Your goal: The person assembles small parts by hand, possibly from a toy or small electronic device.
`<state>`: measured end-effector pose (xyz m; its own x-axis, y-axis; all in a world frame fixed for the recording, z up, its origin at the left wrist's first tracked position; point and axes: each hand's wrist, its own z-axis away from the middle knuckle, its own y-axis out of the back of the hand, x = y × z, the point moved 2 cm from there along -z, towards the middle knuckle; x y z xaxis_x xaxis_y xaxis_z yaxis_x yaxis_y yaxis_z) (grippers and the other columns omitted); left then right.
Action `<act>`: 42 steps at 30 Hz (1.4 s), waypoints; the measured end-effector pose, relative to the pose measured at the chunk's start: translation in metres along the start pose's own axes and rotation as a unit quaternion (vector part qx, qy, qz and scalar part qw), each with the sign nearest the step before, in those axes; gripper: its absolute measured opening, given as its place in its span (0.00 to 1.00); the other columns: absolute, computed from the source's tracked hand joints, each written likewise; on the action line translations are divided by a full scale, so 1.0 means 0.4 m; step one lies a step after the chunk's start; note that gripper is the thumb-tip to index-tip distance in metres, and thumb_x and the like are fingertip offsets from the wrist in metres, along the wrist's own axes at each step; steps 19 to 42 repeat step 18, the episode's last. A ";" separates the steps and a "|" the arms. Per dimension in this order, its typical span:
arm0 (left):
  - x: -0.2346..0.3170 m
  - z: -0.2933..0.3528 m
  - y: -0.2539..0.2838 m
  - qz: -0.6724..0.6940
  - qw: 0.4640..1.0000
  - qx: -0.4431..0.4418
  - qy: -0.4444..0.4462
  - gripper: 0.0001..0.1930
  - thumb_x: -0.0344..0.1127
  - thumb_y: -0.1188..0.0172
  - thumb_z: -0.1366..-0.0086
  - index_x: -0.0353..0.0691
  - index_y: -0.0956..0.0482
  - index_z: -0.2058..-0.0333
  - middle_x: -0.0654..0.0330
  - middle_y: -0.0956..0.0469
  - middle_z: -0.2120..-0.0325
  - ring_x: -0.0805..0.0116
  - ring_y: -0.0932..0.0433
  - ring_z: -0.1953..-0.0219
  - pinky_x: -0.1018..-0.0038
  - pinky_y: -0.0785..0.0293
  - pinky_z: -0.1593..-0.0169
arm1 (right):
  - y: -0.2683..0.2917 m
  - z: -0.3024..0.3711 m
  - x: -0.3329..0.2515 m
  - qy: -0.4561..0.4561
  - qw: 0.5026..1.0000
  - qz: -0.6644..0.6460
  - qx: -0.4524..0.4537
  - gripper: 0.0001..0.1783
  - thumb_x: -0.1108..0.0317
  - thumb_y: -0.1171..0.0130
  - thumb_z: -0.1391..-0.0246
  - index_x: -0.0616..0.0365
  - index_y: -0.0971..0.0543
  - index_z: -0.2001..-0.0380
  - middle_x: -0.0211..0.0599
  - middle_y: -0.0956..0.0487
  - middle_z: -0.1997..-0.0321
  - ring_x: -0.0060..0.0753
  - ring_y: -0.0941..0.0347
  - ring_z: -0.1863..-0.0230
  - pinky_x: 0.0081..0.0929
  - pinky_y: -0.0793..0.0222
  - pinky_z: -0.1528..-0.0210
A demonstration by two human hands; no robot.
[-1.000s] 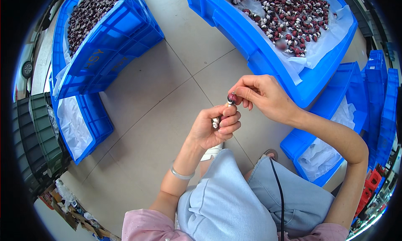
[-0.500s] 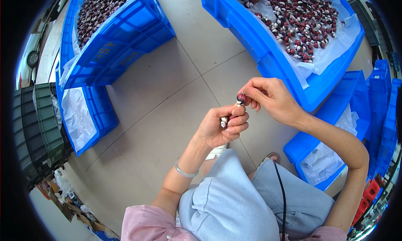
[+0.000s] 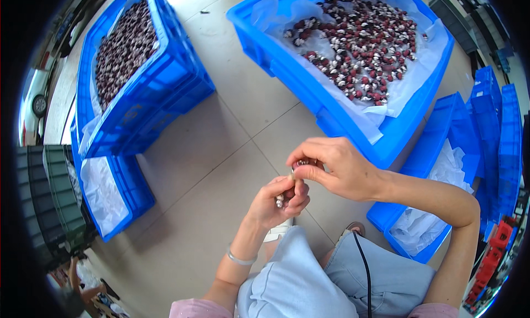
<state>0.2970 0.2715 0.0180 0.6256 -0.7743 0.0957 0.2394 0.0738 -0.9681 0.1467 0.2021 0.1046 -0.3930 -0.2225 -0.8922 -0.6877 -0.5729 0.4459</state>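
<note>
My left hand (image 3: 276, 199) is closed in front of my lap, with small dark-red and white figurines in it; a pale end of one (image 3: 280, 201) shows between the fingers. Just above it, the thumb and fingers of my right hand (image 3: 345, 171) pinch a small dark-red figurine (image 3: 302, 163), whose lower end meets the left fingertips. Both hands are over the floor, near the corner of a large blue crate (image 3: 259, 47). Similar red, black and white figurines (image 3: 364, 53) lie loosely in that crate on a white liner. My fingers cover most of the held pieces.
At the left, a blue crate (image 3: 182, 78) holds a dense heap of dark pieces (image 3: 127, 50), above another crate with white lining (image 3: 105, 191). Lower right stands a blue crate (image 3: 464, 133) with crumpled white lining (image 3: 419, 224). Green crates (image 3: 52, 185) line the far left.
Both hands have moved down and slightly left in view. My right fingers now close over the upper figurine, which showed plainly before. The crates have shifted in view.
</note>
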 end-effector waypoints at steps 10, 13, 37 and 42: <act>0.010 -0.009 0.035 -0.033 0.998 0.042 -0.029 0.17 0.42 0.56 0.31 0.35 0.27 0.71 0.63 0.36 0.83 0.77 0.43 0.83 0.82 0.51 0.84 | 0.457 -0.115 0.206 0.018 0.872 0.425 0.243 0.10 0.69 0.45 0.50 0.58 0.20 0.64 0.43 0.22 0.68 0.44 0.25 0.63 0.35 0.31 0.58; 0.006 -0.012 0.045 -0.028 0.998 0.057 -0.024 0.17 0.41 0.56 0.31 0.35 0.27 0.71 0.63 0.36 0.84 0.77 0.42 0.83 0.82 0.51 0.84 | 0.440 -0.178 0.293 0.086 0.863 0.440 0.231 0.12 0.73 0.46 0.52 0.56 0.20 0.63 0.44 0.24 0.64 0.48 0.28 0.57 0.40 0.33 0.51; 0.008 -0.004 0.060 -0.050 0.995 0.075 -0.039 0.16 0.42 0.55 0.32 0.36 0.27 0.71 0.63 0.36 0.83 0.77 0.43 0.84 0.82 0.50 0.83 | 0.308 -0.317 0.332 0.038 0.919 0.385 0.070 0.16 0.79 0.47 0.57 0.60 0.21 0.61 0.44 0.25 0.57 0.43 0.32 0.48 0.37 0.36 0.45; 0.008 -0.004 0.060 -0.050 0.995 0.075 -0.039 0.16 0.42 0.55 0.32 0.36 0.27 0.71 0.63 0.36 0.83 0.77 0.43 0.84 0.82 0.50 0.83 | 0.308 -0.317 0.332 0.038 0.919 0.385 0.070 0.16 0.79 0.47 0.57 0.60 0.21 0.61 0.44 0.25 0.57 0.43 0.32 0.48 0.37 0.36 0.45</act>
